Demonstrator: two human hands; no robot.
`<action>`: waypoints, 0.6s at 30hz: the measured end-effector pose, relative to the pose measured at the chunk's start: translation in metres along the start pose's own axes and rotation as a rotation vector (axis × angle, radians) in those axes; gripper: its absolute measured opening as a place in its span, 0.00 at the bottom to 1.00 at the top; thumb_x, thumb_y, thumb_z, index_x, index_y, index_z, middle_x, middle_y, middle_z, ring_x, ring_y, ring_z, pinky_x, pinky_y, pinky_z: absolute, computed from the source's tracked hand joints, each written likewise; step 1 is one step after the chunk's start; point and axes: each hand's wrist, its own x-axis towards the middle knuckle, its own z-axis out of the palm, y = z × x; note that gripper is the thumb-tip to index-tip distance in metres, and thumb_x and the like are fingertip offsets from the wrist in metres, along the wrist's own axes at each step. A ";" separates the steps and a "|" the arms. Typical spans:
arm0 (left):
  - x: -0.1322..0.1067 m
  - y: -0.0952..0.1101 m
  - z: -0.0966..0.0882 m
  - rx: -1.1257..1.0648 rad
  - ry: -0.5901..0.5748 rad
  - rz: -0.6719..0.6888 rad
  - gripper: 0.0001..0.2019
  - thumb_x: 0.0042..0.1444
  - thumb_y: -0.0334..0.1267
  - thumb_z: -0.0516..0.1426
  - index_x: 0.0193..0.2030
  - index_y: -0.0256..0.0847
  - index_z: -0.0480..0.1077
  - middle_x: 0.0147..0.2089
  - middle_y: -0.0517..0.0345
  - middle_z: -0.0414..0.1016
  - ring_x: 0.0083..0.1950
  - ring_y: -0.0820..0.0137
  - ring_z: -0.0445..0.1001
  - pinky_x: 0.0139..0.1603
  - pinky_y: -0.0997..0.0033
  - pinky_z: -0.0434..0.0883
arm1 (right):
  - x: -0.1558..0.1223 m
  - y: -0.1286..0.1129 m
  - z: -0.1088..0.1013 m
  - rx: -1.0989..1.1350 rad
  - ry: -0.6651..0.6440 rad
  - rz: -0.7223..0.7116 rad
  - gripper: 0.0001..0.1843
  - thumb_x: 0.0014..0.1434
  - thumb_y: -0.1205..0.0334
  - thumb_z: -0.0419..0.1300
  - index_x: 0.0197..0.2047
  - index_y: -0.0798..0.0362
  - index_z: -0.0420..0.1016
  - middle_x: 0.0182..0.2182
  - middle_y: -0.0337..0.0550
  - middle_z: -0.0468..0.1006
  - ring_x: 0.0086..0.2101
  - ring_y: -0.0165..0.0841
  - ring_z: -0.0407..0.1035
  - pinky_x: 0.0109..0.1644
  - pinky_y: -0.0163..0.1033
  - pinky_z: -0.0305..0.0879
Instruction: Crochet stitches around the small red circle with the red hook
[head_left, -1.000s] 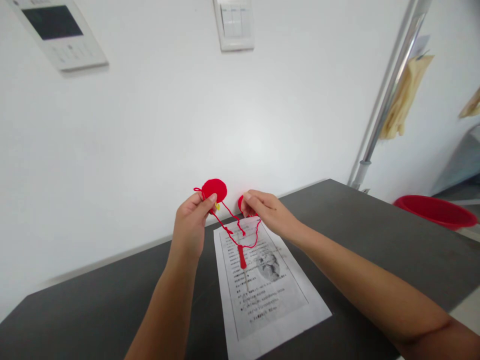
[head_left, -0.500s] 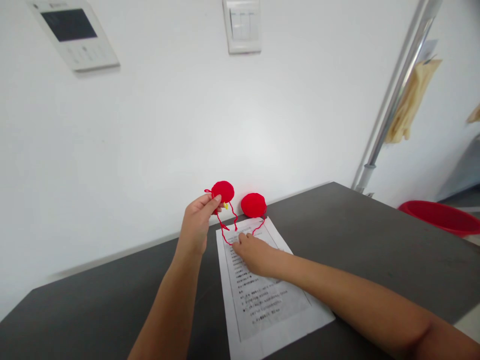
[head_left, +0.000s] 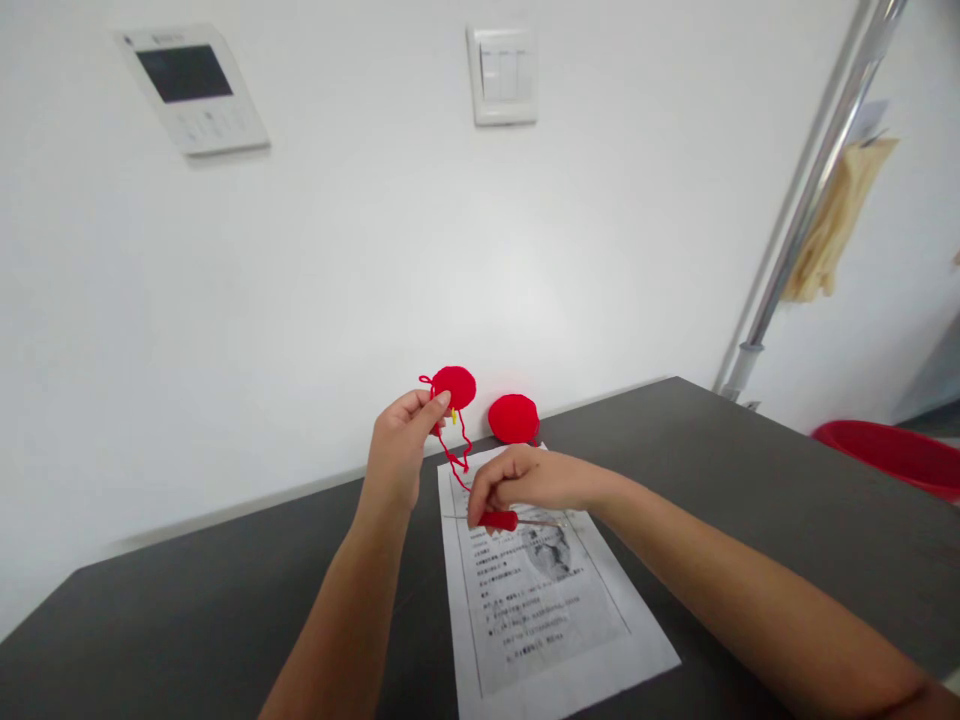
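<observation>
My left hand (head_left: 401, 440) is raised above the dark table (head_left: 750, 500) and pinches a round red crocheted disc (head_left: 454, 386) by its lower edge. A small yellow marker shows beside the disc, and red yarn (head_left: 454, 455) hangs from it toward the paper. My right hand (head_left: 525, 480) is closed on a crochet hook with a red handle (head_left: 499, 520), held lying across just above the printed sheet (head_left: 540, 590). A second red disc (head_left: 514, 417) rests at the sheet's far end, against the wall.
The table stands against a white wall with a light switch (head_left: 502, 75) and an intercom panel (head_left: 191, 90). At the right are a metal pole (head_left: 806, 200), a hanging beige cloth (head_left: 836, 225) and a red basin (head_left: 892, 455).
My right hand set the second disc down by the wall, reached onto the paper and picked up the red-handled hook. My left hand kept holding its disc.
</observation>
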 end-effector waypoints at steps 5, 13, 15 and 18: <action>-0.001 0.002 -0.001 -0.004 -0.026 0.008 0.11 0.46 0.44 0.63 0.23 0.40 0.68 0.21 0.65 0.66 0.26 0.75 0.61 0.31 0.74 0.59 | -0.026 -0.013 -0.023 0.610 0.030 -0.280 0.09 0.54 0.73 0.64 0.38 0.56 0.83 0.37 0.44 0.83 0.36 0.28 0.77 0.41 0.32 0.72; -0.013 0.009 0.004 0.069 -0.164 0.006 0.13 0.50 0.43 0.62 0.23 0.40 0.66 0.21 0.67 0.63 0.25 0.76 0.57 0.28 0.74 0.56 | -0.037 -0.037 -0.024 0.817 0.673 -0.639 0.05 0.52 0.61 0.74 0.32 0.50 0.83 0.31 0.37 0.80 0.26 0.23 0.68 0.30 0.27 0.68; -0.017 0.013 0.007 0.118 -0.219 0.021 0.12 0.51 0.43 0.61 0.23 0.40 0.66 0.21 0.67 0.63 0.25 0.75 0.57 0.28 0.73 0.55 | -0.035 -0.041 -0.022 0.791 0.824 -0.667 0.05 0.53 0.60 0.73 0.31 0.50 0.83 0.31 0.38 0.80 0.27 0.23 0.69 0.30 0.28 0.69; -0.021 0.019 0.011 0.194 -0.269 0.047 0.11 0.53 0.43 0.59 0.25 0.41 0.67 0.23 0.67 0.63 0.26 0.75 0.57 0.29 0.73 0.54 | -0.036 -0.043 -0.021 0.762 0.894 -0.674 0.05 0.53 0.60 0.73 0.31 0.50 0.83 0.32 0.39 0.80 0.27 0.24 0.70 0.31 0.28 0.69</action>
